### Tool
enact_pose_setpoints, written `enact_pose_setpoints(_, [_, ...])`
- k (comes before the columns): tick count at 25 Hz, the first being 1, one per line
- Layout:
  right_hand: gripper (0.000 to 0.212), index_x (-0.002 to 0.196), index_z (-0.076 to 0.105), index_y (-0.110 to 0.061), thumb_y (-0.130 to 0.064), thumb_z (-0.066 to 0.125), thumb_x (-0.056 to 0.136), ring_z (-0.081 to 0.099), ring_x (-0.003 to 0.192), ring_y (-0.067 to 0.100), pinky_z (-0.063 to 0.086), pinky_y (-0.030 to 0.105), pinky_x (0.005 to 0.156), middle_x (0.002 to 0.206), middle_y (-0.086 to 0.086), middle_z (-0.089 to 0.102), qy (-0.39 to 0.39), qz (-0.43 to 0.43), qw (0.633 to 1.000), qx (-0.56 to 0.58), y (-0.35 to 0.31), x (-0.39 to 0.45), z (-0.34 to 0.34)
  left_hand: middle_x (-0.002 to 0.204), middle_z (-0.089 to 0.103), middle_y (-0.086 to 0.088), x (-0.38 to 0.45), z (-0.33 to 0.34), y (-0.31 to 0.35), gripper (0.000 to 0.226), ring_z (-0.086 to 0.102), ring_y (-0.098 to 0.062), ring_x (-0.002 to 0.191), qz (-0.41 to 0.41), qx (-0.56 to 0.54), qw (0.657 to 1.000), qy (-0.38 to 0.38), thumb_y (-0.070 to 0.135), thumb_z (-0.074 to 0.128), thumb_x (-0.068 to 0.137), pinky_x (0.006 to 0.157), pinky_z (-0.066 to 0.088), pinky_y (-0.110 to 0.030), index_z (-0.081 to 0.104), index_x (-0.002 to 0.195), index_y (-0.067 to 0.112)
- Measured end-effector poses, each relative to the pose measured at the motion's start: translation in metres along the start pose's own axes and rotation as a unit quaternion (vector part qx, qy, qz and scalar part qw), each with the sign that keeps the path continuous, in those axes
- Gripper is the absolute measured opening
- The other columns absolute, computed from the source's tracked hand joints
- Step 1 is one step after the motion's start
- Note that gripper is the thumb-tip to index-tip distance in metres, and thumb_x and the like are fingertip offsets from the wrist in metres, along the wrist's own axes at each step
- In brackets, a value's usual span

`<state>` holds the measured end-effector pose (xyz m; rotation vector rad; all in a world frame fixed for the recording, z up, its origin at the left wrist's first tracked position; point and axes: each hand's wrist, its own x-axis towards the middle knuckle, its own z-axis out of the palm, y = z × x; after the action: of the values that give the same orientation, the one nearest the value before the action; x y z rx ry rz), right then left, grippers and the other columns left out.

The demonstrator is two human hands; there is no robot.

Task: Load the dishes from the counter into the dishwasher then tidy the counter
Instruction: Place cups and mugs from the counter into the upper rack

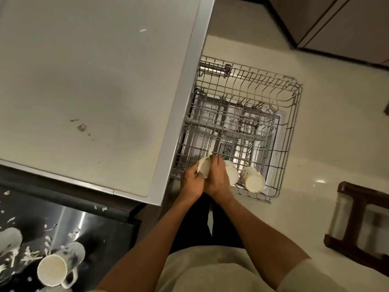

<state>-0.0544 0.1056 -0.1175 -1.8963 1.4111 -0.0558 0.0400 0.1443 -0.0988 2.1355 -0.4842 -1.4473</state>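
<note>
Both hands low over the near-left corner of the pulled-out dishwasher rack. Left hand curled round the near rim of a white cup, thumb and fingers pinching it. Right hand cupped against the cup's right side, fingers bent over its far edge, touching the wire; holding it too, by the look of it. Cup tilted, mouth turned toward the camera and left, long axis slanting down into the rack away from the body. Just right of the right hand, two more cups already seated: one touching the hand, another beside it, both on their sides. Probably mid-placement, the cup needing only to tip forward and down. Further out, on the dark bench at lower left, a patterned mug lying on its side amid white scraps, well apart, nearer the left hand.
</note>
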Motion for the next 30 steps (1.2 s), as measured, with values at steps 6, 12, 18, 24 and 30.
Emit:
enact_pose_setpoints(6, [0.069, 0.131, 0.039, -0.006, -0.019, 0.079, 0.076, 0.047, 0.11, 0.027, 0.05, 0.039, 0.091, 0.122, 0.011, 0.044, -0.026, 0.037, 0.999, -0.008, 0.005, 0.01, 0.013, 0.142, 0.054, -0.004, 0.011, 0.007, -0.005, 0.047, 0.054, -0.023, 0.126, -0.024, 0.02, 0.999, 0.005, 0.016, 0.048, 0.101, 0.107, 0.045, -0.042, 0.044, 0.148, 0.02])
enact_pose_setpoints(12, [0.066, 0.129, 0.039, -0.005, -0.016, 0.078, 0.077, 0.048, 0.11, 0.027, 0.049, 0.039, 0.094, 0.122, 0.012, 0.044, -0.031, 0.062, 0.998, -0.008, 0.009, 0.017, 0.025, 0.146, 0.051, -0.004, 0.023, 0.007, -0.007, 0.048, 0.054, -0.022, 0.126, -0.053, 0.028, 0.998, -0.009, 0.02, 0.048, 0.102, 0.106, 0.045, -0.035, 0.041, 0.15, 0.02])
enact_pose_setpoints(18, [0.066, 0.132, 0.041, -0.001, -0.017, 0.077, 0.078, 0.048, 0.113, 0.03, 0.047, 0.041, 0.096, 0.126, 0.016, 0.045, -0.022, 0.082, 0.996, 0.002, 0.008, 0.018, 0.031, 0.149, 0.048, -0.003, 0.033, 0.008, -0.016, 0.047, 0.05, -0.023, 0.132, -0.044, 0.014, 0.999, -0.01, 0.016, 0.049, 0.102, 0.11, 0.043, -0.04, 0.043, 0.148, 0.017])
enact_pose_setpoints(24, [0.071, 0.137, 0.037, 0.001, -0.018, 0.074, 0.08, 0.047, 0.117, 0.031, 0.042, 0.039, 0.104, 0.13, 0.018, 0.044, -0.053, 0.081, 0.995, -0.011, 0.011, 0.017, 0.032, 0.153, 0.043, -0.005, 0.038, 0.016, -0.024, 0.051, 0.045, -0.025, 0.138, -0.04, 0.022, 0.999, -0.026, 0.023, 0.053, 0.097, 0.112, 0.04, -0.044, 0.045, 0.146, 0.012])
enact_pose_setpoints(30, [0.076, 0.141, 0.036, 0.001, -0.016, 0.077, 0.079, 0.046, 0.123, 0.032, 0.04, 0.041, 0.11, 0.134, 0.019, 0.044, -0.074, 0.101, 0.992, -0.01, 0.012, 0.021, 0.031, 0.152, 0.044, -0.004, 0.037, 0.013, -0.019, 0.049, 0.047, -0.023, 0.136, -0.048, 0.03, 0.998, -0.018, 0.021, 0.052, 0.1, 0.111, 0.042, -0.042, 0.044, 0.148, 0.016])
